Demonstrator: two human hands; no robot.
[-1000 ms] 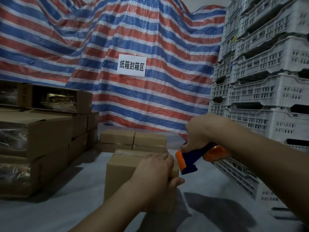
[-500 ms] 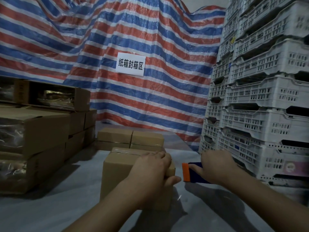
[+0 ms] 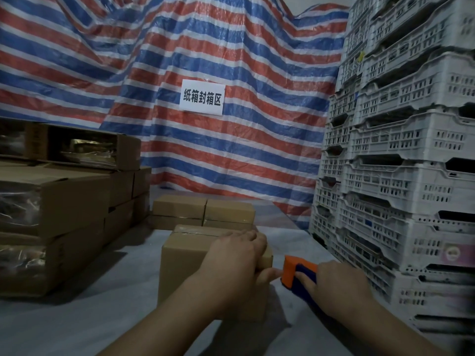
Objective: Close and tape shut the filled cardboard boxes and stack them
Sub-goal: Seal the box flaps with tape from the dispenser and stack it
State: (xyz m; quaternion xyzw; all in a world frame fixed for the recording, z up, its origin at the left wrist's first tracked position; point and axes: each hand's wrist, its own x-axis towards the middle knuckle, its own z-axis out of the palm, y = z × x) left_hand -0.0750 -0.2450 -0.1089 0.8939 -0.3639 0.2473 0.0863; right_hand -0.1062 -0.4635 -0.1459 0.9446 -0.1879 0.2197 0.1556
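My right hand has dropped from chest height and now grips the tape gun low, just right of the near box on the counter. My left hand stays pressed flat on the box's top. Its top looks sealed; stacking seems next.

Dim on my feed; soft shadows on floor, wide-angle bowing crates at right edge, slight softness.

Right hand lowered tape dispenser beside box.
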